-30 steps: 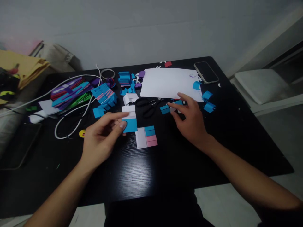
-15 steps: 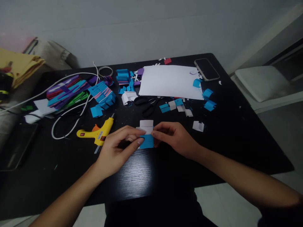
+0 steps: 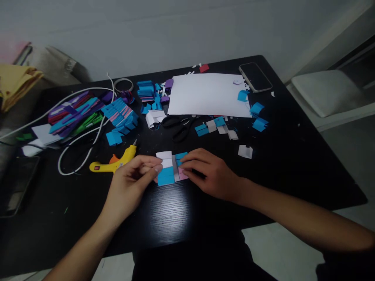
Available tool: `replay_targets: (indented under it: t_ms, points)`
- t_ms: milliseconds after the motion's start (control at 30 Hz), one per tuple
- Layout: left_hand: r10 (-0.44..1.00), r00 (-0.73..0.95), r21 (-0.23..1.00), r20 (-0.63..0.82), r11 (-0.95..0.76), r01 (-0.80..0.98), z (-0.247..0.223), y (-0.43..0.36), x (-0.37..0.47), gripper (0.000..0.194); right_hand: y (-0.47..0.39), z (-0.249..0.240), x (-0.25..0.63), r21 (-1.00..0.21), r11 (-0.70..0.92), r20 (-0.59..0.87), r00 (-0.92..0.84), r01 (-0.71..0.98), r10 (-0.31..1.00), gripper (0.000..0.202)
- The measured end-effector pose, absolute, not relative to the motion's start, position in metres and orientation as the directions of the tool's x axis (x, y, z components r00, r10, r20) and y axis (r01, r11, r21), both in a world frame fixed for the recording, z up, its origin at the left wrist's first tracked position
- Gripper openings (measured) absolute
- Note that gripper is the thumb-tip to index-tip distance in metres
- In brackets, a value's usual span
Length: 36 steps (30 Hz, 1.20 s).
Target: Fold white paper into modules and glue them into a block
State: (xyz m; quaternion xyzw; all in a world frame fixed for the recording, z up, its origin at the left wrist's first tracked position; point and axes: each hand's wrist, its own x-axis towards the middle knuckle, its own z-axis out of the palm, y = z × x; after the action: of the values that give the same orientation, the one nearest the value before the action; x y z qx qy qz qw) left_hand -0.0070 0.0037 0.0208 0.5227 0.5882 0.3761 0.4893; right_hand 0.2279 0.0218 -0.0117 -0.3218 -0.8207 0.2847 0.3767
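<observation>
Pinching a blue-and-white folded paper piece between the thumb and fingers of the left hand, with the white half on the far side and the blue half nearer the body. Holding it low at the middle of the dark counter, straight ahead of the body; not being able to tell full contact with the surface from a slight lift. Resting the fingertips of the right hand on a blue-and-pink folded piece, just beside the blue-and-white one, with a narrow white strip showing between the two. Bending those fingers and covering part of the piece; not being able to tell a firm grip from a light touch.

Having a yellow glue gun just beyond the left hand, partly hidden by it. Sharing the counter with black-handled scissors, small blue and white folded pieces and a lone white piece beyond the right hand. Facing, farther off, a broad white sheet and, just beside its right end, a phone.
</observation>
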Motion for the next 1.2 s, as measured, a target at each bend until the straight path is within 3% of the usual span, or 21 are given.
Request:
replay_targets:
  t_ms: [100, 200, 700, 1000, 1100, 1200]
  points:
    - [0.977, 0.012, 0.949, -0.213, 0.205, 0.239, 0.015, 0.004, -0.009, 0.02, 0.023, -0.019, 0.229, -0.588, 0.718, 0.443, -0.595, 0.373, 0.671, 0.018]
    - [0.975, 0.003, 0.944, -0.222, 0.214, 0.25, 0.01, 0.005, -0.006, 0.023, 0.024, -0.022, 0.229, -0.541, 0.734, 0.405, -0.638, 0.41, 0.655, 0.02]
    - [0.97, -0.007, 0.93, -0.242, 0.234, 0.285, 0.007, 0.009, 0.005, 0.023, 0.023, -0.022, 0.229, -0.549, 0.716, 0.361, -0.651, 0.431, 0.668, 0.019]
    - [0.962, 0.014, 0.907, -0.273, 0.252, 0.336, 0.0, 0.007, 0.001, 0.032, 0.024, -0.022, 0.229, -0.538, 0.721, 0.365, -0.65, 0.437, 0.667, 0.021]
    - [0.977, 0.026, 0.846, -0.21, 0.168, 0.507, 0.0, 0.005, -0.002, 0.028, 0.024, -0.023, 0.229, -0.53, 0.726, 0.368, -0.652, 0.439, 0.663, 0.021]
    - [0.993, 0.114, 0.672, 0.036, -0.108, 0.733, 0.003, 0.002, -0.004, 0.018, 0.024, -0.023, 0.229, -0.533, 0.726, 0.379, -0.644, 0.434, 0.664, 0.02]
